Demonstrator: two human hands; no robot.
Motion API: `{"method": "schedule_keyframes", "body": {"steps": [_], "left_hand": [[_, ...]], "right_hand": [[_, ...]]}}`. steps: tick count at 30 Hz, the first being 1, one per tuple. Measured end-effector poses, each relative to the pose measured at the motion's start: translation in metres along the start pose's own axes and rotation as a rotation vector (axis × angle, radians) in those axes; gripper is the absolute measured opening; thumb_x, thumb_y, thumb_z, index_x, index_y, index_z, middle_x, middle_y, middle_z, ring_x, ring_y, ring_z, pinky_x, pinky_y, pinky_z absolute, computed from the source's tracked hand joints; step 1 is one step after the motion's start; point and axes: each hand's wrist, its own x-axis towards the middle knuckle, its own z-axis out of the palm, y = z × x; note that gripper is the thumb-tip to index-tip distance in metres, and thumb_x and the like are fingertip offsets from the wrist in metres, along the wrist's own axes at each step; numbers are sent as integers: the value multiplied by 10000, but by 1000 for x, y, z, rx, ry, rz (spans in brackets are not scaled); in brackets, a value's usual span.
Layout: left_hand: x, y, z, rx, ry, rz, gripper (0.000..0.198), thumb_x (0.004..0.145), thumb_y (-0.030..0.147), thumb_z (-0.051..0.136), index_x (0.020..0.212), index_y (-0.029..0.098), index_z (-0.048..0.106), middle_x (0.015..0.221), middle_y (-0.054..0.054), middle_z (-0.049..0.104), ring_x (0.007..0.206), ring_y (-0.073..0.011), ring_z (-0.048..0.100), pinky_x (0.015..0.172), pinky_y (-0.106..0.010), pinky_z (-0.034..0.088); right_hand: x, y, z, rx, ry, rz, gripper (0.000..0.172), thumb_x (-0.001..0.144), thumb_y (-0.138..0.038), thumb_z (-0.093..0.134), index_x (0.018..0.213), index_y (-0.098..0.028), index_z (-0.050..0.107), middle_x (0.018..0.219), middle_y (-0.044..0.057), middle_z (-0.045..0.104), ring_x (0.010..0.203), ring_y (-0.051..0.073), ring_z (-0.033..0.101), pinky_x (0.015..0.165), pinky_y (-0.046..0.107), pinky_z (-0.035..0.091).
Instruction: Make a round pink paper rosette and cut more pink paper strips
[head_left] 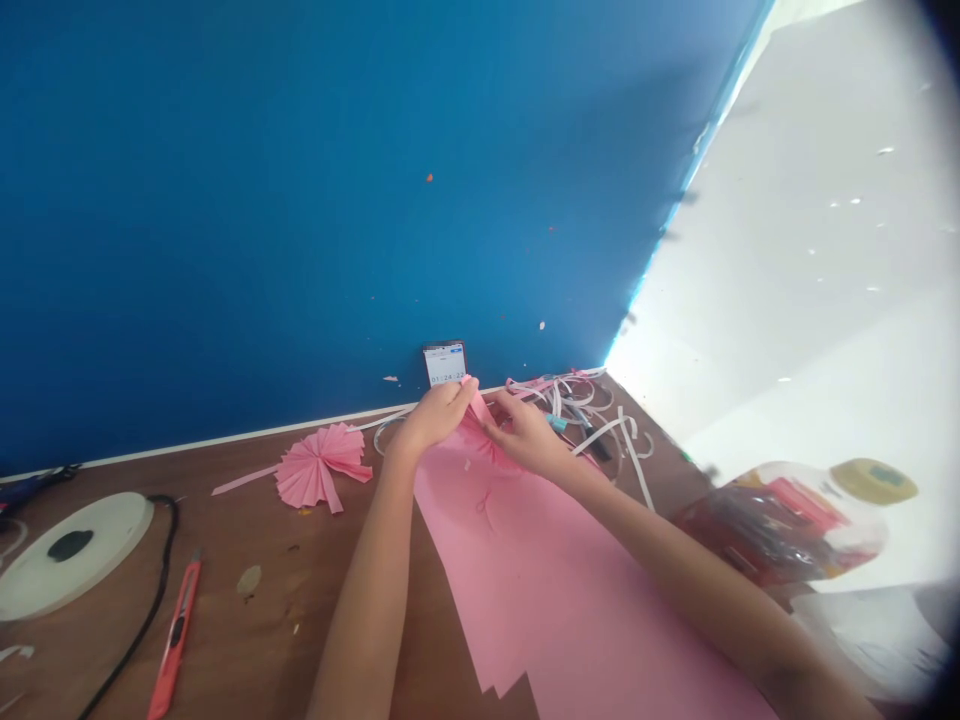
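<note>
Both hands, left (439, 412) and right (525, 435), pinching the pink paper's (555, 590) pleated far edge.

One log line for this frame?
left hand: pinching pink paper | right hand: folding same edge | pink fan: left, apart

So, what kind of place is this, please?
Probably a home or classroom craft corner: a brown wooden table against a blue wall, both hands folding pink paper sheets, with a pleated pink paper fan and red utility knife nearby.
</note>
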Motion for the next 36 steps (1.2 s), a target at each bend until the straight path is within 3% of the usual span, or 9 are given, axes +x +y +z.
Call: {"method": "schedule_keyframes", "body": {"steps": [6, 11, 17, 21, 24, 29, 33, 36], "left_hand": [[3, -6, 0, 23, 32, -68, 477, 922, 518, 220, 610, 183, 353, 597, -1, 442, 581, -133, 400, 565, -264, 289], [3, -3, 0, -35, 66, -52, 465, 908, 520, 264, 620, 175, 385, 589, 0, 446, 582, -126, 401, 553, -255, 299], [8, -5, 2, -430, 104, -48, 214, 812, 345, 493, 869, 151, 563, 856, -45, 632, 819, -154, 589, 706, -238, 436], [11, -11, 0, -577, 182, -92, 225, 767, 289, 553, 939, 145, 559, 940, -78, 659, 918, -166, 620, 810, -270, 458], [5, -10, -6, -464, 110, -21, 262, 786, 339, 555, 974, 159, 579, 981, -66, 655, 919, -160, 604, 811, -265, 446], [-7, -3, -15, -91, -116, 5, 323, 756, 425, 587, 979, 194, 626, 910, -30, 643, 782, -158, 553, 629, -242, 390], [-9, -3, -19, 5, -145, 42, 239, 751, 376, 580, 889, 189, 638, 843, -11, 634, 721, -140, 530, 584, -232, 349], [-10, -7, -22, 24, -130, 34, 235, 754, 355, 571, 912, 196, 641, 831, -6, 632, 683, -130, 519, 563, -228, 339]], "right_hand": [[-4, -3, 6, -153, -18, 46, 290, 860, -385, 527, 1104, -229, 546, 850, 32, 682, 707, 179, 610, 599, 245, 348], [-6, -2, 7, -340, -35, 92, 195, 869, -395, 484, 868, -210, 546, 692, 16, 621, 592, 160, 548, 521, 242, 232], [-5, 2, 6, -447, -30, 98, 104, 846, -310, 487, 857, -215, 527, 694, 16, 607, 564, 148, 512, 511, 253, 181], [-6, -1, 8, -474, -71, 55, 71, 833, -280, 496, 812, -215, 514, 703, 12, 609, 532, 128, 478, 512, 262, 158], [-7, -1, 7, -449, -91, 45, 84, 838, -288, 492, 805, -214, 515, 696, 10, 605, 534, 124, 476, 509, 261, 158], [-5, 0, 2, -416, -93, 49, 157, 871, -340, 447, 840, -216, 539, 660, 8, 590, 559, 135, 494, 507, 250, 173], [-5, -1, 1, -434, -126, 52, 208, 881, -378, 441, 825, -209, 547, 668, 11, 596, 567, 133, 503, 510, 246, 177], [-6, -3, 2, -427, -160, 69, 184, 873, -365, 461, 918, -215, 557, 728, 8, 624, 613, 137, 541, 520, 232, 201]]}}
